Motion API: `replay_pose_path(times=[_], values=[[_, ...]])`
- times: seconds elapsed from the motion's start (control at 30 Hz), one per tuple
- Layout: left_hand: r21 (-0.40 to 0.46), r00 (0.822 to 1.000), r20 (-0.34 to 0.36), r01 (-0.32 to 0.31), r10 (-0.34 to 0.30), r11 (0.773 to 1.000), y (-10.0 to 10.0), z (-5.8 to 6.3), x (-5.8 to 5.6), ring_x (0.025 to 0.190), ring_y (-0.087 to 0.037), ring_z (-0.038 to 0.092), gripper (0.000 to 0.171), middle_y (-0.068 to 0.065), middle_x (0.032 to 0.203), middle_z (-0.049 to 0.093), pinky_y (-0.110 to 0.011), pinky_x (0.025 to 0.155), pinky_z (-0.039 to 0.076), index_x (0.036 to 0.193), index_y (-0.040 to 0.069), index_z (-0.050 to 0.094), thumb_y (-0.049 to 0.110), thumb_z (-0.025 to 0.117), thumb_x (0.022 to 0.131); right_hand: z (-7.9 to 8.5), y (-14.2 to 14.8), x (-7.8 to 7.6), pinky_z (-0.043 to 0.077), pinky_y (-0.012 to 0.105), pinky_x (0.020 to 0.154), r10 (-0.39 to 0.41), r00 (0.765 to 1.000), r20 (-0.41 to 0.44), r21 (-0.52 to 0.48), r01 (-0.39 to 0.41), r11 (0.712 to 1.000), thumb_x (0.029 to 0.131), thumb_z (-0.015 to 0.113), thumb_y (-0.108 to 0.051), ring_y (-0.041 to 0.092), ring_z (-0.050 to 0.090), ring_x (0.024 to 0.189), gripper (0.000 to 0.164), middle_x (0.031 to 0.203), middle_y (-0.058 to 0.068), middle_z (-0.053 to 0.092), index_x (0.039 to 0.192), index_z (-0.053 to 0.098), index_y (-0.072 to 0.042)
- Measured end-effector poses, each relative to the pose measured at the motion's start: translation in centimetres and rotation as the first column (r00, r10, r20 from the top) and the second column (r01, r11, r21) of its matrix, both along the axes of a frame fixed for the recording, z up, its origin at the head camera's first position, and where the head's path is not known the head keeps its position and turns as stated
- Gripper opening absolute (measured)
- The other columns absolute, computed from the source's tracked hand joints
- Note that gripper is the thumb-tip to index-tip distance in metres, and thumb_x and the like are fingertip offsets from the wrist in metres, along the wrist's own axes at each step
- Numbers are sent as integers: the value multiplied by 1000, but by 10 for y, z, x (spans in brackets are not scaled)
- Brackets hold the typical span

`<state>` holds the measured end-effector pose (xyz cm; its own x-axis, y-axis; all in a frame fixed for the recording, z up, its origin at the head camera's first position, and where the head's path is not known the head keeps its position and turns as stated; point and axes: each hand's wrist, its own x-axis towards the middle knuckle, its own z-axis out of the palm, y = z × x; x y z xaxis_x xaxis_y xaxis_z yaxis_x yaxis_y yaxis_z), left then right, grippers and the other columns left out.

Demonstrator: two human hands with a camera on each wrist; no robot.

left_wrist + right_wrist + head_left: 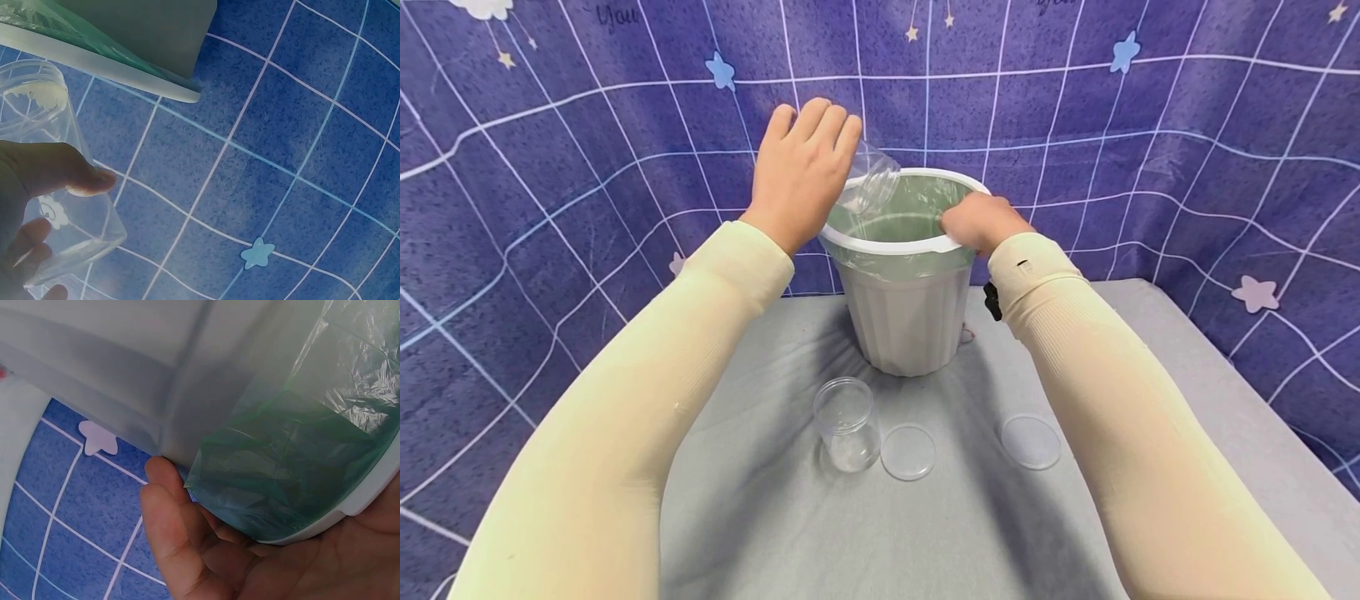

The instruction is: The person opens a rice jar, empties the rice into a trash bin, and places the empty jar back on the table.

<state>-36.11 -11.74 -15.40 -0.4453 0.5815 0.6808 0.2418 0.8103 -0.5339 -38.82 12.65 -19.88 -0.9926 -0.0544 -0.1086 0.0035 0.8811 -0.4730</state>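
My left hand (pixel 808 171) grips a clear plastic jar (pixel 876 179), tipped with its mouth toward the bin at the bin's left rim. Inside that jar, the left wrist view shows a pale yellowish patch (pixel 44 95) near the mouth. A ribbed light grey trash bin (pixel 910 321) with a white rim stands upright, lined with a thin green plastic bag (pixel 281 462) folded over the edge. At the bin's right side my right hand (pixel 987 218) holds the rim, its fingers (pixel 165 528) on the outside against bin and bag.
A second clear jar (pixel 848 425) stands uncovered on the grey cloth-covered table (pixel 760 517) in front of the bin. Beside it lies a round clear lid (pixel 908 452), and another lid (pixel 1031 442) lies farther right. A blue gridded curtain (pixel 1060 108) hangs behind.
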Motion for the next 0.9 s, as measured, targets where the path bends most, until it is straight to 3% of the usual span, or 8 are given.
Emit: replay_pose_path(times=[0.27, 0.5, 0.7, 0.9], values=[[-88, 996, 83, 52, -45, 995, -3, -4, -1, 131, -35, 48, 33, -18, 136, 58, -53, 108, 37, 129, 7, 59, -3, 48, 99, -1, 0, 1, 59, 35, 79, -6, 1000, -10, -16, 6, 1000, 101, 40, -35, 30, 57, 109, 46, 130, 17, 55, 127, 62, -4], [-66, 998, -4, 65, -66, 996, -5, -5, 1, 145, -30, 41, 37, -14, 147, 53, -54, 118, 30, 138, 15, 58, 4, 42, 106, -2, -1, 0, 58, 34, 74, 13, 1000, -22, 0, -13, 1000, 100, 39, -34, 30, 57, 105, 45, 126, 16, 56, 125, 62, -5], [-19, 997, -10, 72, -72, 997, -5, 0, 2, 145, -31, 42, 37, -16, 146, 54, -55, 116, 31, 136, 13, 59, 3, 42, 105, -1, -2, 0, 57, 33, 72, 6, 1000, -29, 1, -6, 1000, 99, 39, -33, 30, 58, 101, 43, 121, 15, 57, 123, 62, -5], [-36, 997, 65, 53, -51, 998, -7, -2, 4, 140, -34, 44, 40, -18, 142, 56, -56, 112, 34, 135, 11, 60, -2, 49, 99, 1, -2, 1, 57, 33, 73, 10, 1000, -18, 7, -10, 1000, 100, 38, -34, 30, 57, 104, 43, 124, 15, 57, 124, 61, -5]])
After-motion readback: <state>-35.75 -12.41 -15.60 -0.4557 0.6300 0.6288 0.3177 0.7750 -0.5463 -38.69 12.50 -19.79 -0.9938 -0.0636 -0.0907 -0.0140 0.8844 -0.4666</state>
